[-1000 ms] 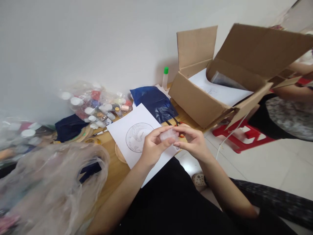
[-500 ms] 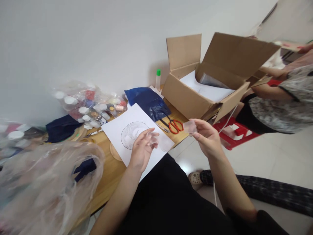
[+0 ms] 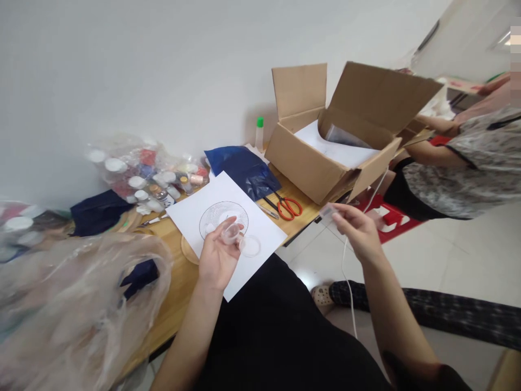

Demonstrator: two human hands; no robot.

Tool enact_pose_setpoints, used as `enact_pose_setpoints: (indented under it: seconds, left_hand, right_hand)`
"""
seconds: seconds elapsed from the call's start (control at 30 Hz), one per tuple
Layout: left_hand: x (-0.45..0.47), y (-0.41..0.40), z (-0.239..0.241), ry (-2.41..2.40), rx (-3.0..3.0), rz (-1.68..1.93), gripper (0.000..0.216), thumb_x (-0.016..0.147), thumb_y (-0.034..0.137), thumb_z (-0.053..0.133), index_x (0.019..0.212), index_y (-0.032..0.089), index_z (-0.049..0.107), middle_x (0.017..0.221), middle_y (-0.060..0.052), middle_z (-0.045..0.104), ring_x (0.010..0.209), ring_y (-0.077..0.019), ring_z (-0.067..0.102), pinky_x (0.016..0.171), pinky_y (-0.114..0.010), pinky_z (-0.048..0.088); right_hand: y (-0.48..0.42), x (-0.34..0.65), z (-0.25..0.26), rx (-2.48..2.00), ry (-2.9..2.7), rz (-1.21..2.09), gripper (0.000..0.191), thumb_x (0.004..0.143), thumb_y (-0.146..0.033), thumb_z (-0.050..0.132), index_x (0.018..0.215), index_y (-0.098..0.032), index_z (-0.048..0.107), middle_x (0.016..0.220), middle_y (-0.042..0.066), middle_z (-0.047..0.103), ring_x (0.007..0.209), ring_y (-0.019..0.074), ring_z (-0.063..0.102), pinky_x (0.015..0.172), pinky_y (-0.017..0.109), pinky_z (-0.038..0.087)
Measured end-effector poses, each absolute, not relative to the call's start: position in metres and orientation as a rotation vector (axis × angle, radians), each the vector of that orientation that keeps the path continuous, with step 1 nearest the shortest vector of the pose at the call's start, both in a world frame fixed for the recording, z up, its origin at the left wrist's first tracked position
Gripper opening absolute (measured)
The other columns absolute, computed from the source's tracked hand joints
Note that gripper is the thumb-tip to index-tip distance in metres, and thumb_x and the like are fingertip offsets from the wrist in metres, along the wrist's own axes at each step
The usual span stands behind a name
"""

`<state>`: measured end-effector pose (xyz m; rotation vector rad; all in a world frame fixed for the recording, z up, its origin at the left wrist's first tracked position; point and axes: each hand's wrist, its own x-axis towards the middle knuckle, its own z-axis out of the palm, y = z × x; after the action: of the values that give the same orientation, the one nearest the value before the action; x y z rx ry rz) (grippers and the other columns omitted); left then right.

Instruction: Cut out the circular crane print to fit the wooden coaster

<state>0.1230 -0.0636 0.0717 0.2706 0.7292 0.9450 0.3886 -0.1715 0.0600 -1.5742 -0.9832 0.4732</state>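
Observation:
My left hand (image 3: pixel 218 257) is closed round a small clear plastic cup (image 3: pixel 230 233), with a clear round lid (image 3: pixel 249 246) hanging open at its side. Beneath it lies a white sheet (image 3: pixel 260 228) printed with a round drawing (image 3: pixel 208 213), partly covered by the hand. Off the table's edge, over the floor, my right hand (image 3: pixel 358 231) pinches a small see-through piece, perhaps a plastic bag (image 3: pixel 326 213). Orange-handled scissors (image 3: pixel 289 208) rest between the two hands, beside a slim pen-like tool (image 3: pixel 269 212).
An open cardboard box (image 3: pixel 309 163) holding papers stands at the back right. Bagged bottles (image 3: pixel 138 182) crowd the left, behind a large plastic bag (image 3: pixel 81 304). A green-capped bottle (image 3: pixel 259 133) and blue plastic (image 3: pixel 240 168) lie near the wall. Another person (image 3: pixel 459 163) is at right.
My left hand has moved left and turned palm up, bringing the cup and its lid into clearer view. My right hand has shifted right and slightly down with the clear piece, away from the scissors.

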Motion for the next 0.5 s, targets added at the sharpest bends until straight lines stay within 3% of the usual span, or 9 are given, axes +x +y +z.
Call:
enact_pose_setpoints:
  seconds: [0.17,0.5]
  left_hand:
    - [0.115,-0.063,0.071,0.755,0.23,0.963,0.026,0.081,0.02,0.047,0.082,0.009,0.07,0.07,-0.008,0.068,0.06,-0.0118,0.062,0.056,-0.02,0.053]
    - [0.113,-0.068,0.048,0.74,0.397,0.687,0.025,0.081,0.022,0.051,0.09,0.008,0.07,0.073,-0.009,0.068,0.064,-0.014,0.061,0.063,-0.024,0.051]
  right_hand:
    - [-0.154,0.386,0.028,-1.894,-1.338,0.33,0.04,0.071,-0.051,0.068,0.093,-0.018,0.068,0.069,0.004,0.06,0.057,0.0158,0.052,0.055,0.031,0.046]
    - [-0.134,0.381,0.005,-1.89,-1.438,0.336,0.037,0.075,-0.045,0.063,0.096,-0.015,0.065,0.087,0.01,0.068,0.075,0.0219,0.061,0.069,0.037,0.05]
